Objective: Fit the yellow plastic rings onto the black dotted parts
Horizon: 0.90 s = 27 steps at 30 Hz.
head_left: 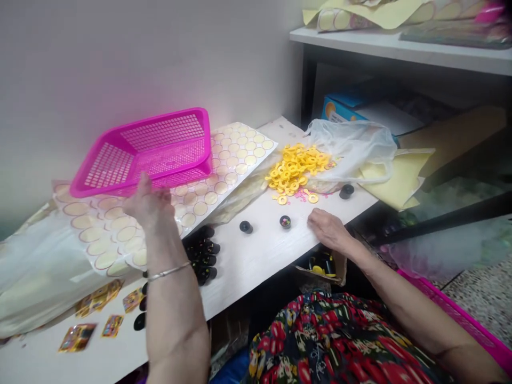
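Your left hand [150, 205], grip released, is before the basket [164, 160]. Right of it, your right hand [328, 229] curls; its grip I can't tell.

A bright pink plastic basket [164, 133] with latticed walls and a solid rim sat aslant, mouth up, in the upper left of the frame, while a small black cup [285, 225] stood upright slightly below and right of center, tiny colored bits [285, 220] showing in its open top
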Each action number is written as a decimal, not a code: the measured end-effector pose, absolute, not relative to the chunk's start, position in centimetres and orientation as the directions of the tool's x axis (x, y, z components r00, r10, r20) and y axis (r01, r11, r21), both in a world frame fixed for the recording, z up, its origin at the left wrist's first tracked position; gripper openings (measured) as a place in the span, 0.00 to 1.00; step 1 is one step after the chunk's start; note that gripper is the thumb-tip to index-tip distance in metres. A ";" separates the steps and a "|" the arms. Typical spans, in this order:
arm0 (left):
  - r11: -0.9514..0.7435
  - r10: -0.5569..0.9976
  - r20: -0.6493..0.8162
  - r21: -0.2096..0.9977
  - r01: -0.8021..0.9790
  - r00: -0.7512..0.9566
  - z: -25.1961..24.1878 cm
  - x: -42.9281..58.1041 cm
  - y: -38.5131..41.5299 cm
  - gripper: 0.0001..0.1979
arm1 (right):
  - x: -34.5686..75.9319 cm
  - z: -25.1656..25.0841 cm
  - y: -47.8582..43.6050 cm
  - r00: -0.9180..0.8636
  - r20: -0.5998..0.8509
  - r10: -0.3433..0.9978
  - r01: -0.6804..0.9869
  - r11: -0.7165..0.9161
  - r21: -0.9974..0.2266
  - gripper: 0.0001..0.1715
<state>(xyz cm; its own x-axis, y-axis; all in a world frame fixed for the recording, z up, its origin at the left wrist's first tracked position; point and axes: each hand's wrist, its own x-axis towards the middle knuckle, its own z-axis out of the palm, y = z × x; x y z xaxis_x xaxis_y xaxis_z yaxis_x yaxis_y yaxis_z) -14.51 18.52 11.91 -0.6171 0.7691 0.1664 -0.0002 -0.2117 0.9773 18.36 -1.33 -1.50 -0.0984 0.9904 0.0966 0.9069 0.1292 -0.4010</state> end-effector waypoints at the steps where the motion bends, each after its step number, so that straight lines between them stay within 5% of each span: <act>1: -0.233 0.759 0.169 0.972 -0.020 -0.629 11.4 -13.1 16.7 0.11 | 18.2 -1.3 -1.3 -0.078 0.058 0.995 0.919 0.095 -0.383 0.12; 3: -0.261 0.822 0.255 0.963 0.061 -0.510 9.6 -10.0 12.6 0.08 | 17.8 -0.8 -1.0 -0.033 -0.018 0.999 0.943 0.025 -0.332 0.13; 6: -0.076 0.966 0.113 0.984 0.161 -0.232 5.8 -6.2 6.6 0.11 | 17.4 -0.1 -0.6 0.020 -0.111 0.994 0.957 -0.051 -0.284 0.13; 10: -0.002 0.891 0.164 0.934 0.358 -0.423 1.2 -5.5 3.1 0.20 | 17.5 0.2 -0.2 0.069 -0.158 0.985 0.965 -0.106 -0.242 0.14; 13: 0.061 0.905 0.171 0.853 0.517 -0.389 -1.1 -6.6 3.9 0.29 | 17.6 0.1 0.0 0.050 -0.166 0.985 0.970 -0.088 -0.227 0.14; 19: -0.044 0.983 0.133 0.844 0.535 -0.129 -3.5 -7.5 5.5 0.13 | 17.5 -0.3 0.4 0.104 -0.137 0.985 0.960 -0.136 -0.245 0.13; 27: -0.207 0.970 0.243 0.827 0.522 0.000 -4.1 -6.7 3.6 0.10 | 17.9 -1.2 -0.6 0.023 0.020 1.000 0.962 -0.017 -0.272 0.14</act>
<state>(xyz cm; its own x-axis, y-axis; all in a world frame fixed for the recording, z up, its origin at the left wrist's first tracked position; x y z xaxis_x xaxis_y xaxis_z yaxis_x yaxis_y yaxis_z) -6.71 3.55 -4.12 0.0000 0.9701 0.2427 0.5222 -0.2070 0.8273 17.90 -0.63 -1.25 0.0231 0.9995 0.0198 0.9623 -0.0168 -0.2715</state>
